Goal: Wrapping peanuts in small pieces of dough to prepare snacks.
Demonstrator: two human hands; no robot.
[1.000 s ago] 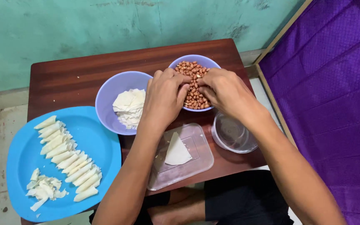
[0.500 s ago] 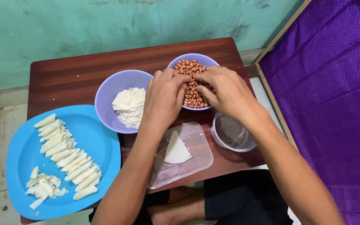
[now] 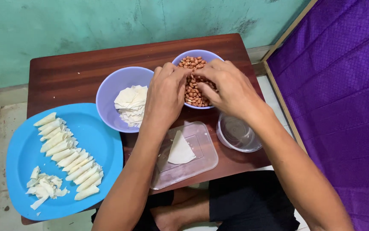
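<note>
Both hands over peanuts — touching.

Fingertips' grip hidden among the peanuts.

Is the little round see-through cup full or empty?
Empty, as far as it shows: the clear round cup shows only its own bottom, beside the right hand.

Bare forearms, no sleeves, left grip, right grip, black shorts
</note>
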